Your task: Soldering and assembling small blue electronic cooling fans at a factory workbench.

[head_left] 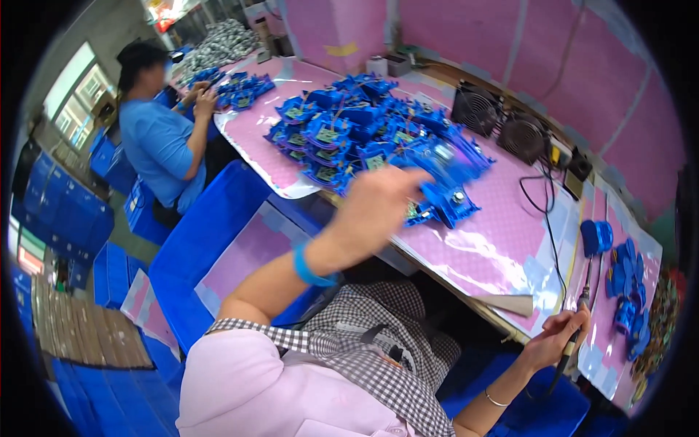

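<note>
My left hand (380, 202) reaches out to the near edge of a big heap of blue plastic parts (364, 135) on the pink-covered table (502, 226). Its fingertips are at one blue part (445, 204) at the heap's edge; the hand is motion-blurred, so the grip is unclear. A blue band circles that wrist. My right hand (557, 336) is closed around a thin pen-like soldering tool (582, 302) with a dark cable. The tool's tip points toward a blue part (597, 237) on the table at the right.
Two black fans (477, 108) stand at the back of the table. More blue parts (630, 291) lie at the far right. A person in a blue shirt (156, 146) works at the table's left end. Blue crates (196, 240) stand beside and below me.
</note>
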Demonstrator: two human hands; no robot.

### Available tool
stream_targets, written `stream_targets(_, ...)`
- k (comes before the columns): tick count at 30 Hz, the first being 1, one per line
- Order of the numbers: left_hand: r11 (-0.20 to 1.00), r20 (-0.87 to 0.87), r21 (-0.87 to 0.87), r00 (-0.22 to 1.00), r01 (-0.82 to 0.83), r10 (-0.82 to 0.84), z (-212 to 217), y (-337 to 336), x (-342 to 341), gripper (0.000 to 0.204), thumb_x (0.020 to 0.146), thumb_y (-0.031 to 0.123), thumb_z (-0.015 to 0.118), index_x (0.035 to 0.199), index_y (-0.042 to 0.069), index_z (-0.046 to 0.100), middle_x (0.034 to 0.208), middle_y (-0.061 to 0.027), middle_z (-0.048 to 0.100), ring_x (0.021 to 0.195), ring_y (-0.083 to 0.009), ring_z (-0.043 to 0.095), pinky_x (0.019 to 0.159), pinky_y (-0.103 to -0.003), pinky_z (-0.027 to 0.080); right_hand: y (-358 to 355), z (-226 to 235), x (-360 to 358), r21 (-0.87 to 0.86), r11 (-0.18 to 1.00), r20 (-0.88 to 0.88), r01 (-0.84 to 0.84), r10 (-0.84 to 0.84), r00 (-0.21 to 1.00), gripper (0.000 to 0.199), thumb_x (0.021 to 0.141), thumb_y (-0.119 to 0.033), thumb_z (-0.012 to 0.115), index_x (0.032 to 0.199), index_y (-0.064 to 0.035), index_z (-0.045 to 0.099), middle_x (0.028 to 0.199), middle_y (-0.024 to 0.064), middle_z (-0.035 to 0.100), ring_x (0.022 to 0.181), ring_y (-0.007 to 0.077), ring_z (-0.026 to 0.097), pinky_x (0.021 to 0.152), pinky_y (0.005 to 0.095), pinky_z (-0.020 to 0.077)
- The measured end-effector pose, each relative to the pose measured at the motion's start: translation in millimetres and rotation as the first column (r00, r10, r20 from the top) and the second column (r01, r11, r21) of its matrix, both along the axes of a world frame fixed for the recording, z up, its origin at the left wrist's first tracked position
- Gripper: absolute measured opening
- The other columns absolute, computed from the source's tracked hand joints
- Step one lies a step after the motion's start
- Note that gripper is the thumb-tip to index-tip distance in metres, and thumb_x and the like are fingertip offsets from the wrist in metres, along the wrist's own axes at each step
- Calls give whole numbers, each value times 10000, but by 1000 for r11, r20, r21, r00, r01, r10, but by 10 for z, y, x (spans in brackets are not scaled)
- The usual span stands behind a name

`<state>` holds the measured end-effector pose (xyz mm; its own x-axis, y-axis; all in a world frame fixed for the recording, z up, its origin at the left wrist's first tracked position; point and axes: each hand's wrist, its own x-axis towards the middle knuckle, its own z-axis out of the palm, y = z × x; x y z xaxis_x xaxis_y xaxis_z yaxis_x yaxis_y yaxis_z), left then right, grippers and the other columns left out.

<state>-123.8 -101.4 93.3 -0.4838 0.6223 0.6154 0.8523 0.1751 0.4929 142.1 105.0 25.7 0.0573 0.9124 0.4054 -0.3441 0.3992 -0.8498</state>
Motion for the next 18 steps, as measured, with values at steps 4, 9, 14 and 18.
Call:
stream_targets(4, 863, -38, 111, 866, -493, 499, -111, -1045, -1004, 250, 848, 72, 599, 1079, 52, 692, 802, -146, 689, 670, -221, 652, 651, -332, 501, 0, -13, -186, -7, 999, 12, -38, 38, 999, 265, 998, -261, 530, 1083, -18, 592, 611, -8, 455, 476, 48, 359, 426, 183, 271)
stream_targets(9, 438, 111, 138, 453, -888, 884, -743, -1984, -1838, 289, 852, 149, 645, 1116, 37, 684, 797, -147, 697, 703, -203, 663, 650, -341, 487, -65, 37, -373, 2, 993, 84, -118, 118, 990, 275, 999, -285, 526, 1074, -29, 594, 613, -7, 457, 478, 47, 359, 423, 182, 260)
stream_targets(14, 611, 324, 326, 692, -722, 645, -629, -1872, -1364, 313, 839, 162, 713, 1114, 15, 687, 795, -93, 695, 701, -106, 606, 651, -277, 480, -154, 36, -592, 21, 991, 135, -131, 127, 983, 275, 997, -285, 528, 1083, -32, 590, 596, -7, 458, 483, 46, 380, 409, 181, 254)
stream_targets(18, 658, 80, 121, 667, -744, 740, -204, -1663, -585, 231, 839, 122, 712, 1046, 20, 703, 752, -76, 671, 642, -115, 603, 560, -291, 440, -277, 44, -944, 206, 912, 235, -355, 306, 923, 319, 1003, -320, 500, 1064, -17, 576, 594, 39, 518, 483, 77, 430, 421, 195, 314)
